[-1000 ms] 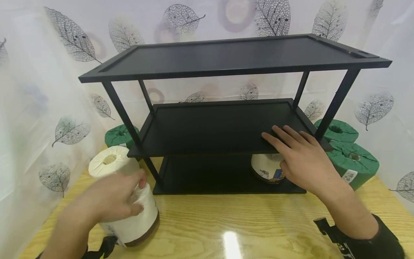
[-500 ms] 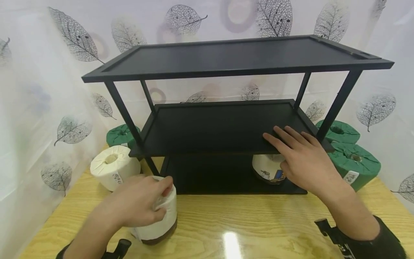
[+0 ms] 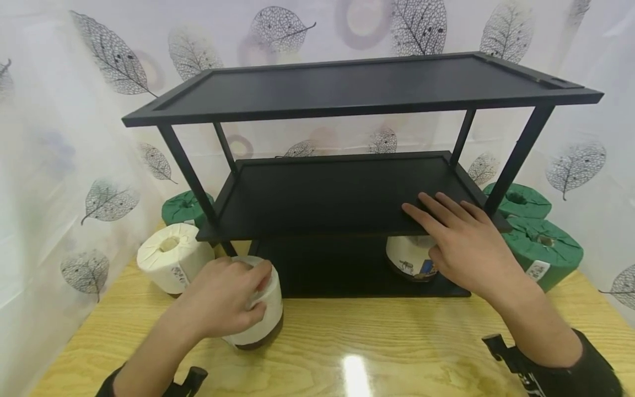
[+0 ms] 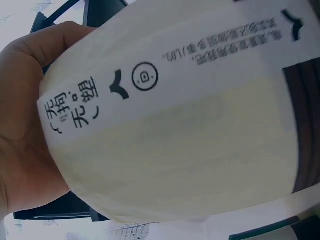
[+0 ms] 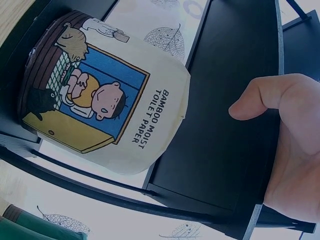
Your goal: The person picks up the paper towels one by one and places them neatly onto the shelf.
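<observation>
My left hand point(image 3: 223, 300) grips a cream-wrapped toilet paper roll point(image 3: 270, 311) from above, in front of the rack's lower left corner. In the left wrist view this roll point(image 4: 175, 130) fills most of the picture, with dark lettering and a brown band at one end. Whether its base touches the table cannot be told. My right hand point(image 3: 468, 251) rests on the front of the black rack's middle shelf point(image 3: 337, 193), fingers spread. Below it, a similar toilet paper roll point(image 3: 409, 256) stands on the bottom shelf; the right wrist view shows its cartoon print point(image 5: 100, 95).
Another cream roll point(image 3: 173, 256) stands on the wooden table point(image 3: 347, 331) left of the rack, with a green-wrapped roll point(image 3: 181, 208) behind it. Two more green rolls stand at the right, the nearer one point(image 3: 543, 248) beside the rack. The top shelf point(image 3: 347, 85) overhangs the lower shelves.
My left hand has carried the cream roll rightward and toward the rack, uncovering the other cream roll at the left. My right hand has stayed on the middle shelf.
</observation>
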A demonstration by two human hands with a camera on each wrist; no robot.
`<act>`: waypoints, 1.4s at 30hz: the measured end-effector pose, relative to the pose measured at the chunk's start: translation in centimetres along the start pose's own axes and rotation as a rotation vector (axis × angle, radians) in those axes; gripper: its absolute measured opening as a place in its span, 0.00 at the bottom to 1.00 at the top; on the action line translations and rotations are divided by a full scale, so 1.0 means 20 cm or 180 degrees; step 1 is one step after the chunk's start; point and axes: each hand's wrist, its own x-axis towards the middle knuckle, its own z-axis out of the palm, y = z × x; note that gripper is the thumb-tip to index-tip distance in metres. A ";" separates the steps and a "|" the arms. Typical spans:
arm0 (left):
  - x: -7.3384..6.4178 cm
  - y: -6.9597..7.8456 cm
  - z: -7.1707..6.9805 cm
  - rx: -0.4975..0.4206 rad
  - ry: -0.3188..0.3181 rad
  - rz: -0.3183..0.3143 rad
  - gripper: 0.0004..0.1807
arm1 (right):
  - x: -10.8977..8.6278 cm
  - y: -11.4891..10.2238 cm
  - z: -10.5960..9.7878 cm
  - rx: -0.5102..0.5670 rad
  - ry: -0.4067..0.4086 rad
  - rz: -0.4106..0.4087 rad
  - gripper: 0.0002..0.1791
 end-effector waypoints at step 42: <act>-0.06 -0.08 -0.02 -0.0762 -0.0775 -0.0294 0.69 | 0.00 0.00 -0.01 0.0033 0.0013 0.0012 0.39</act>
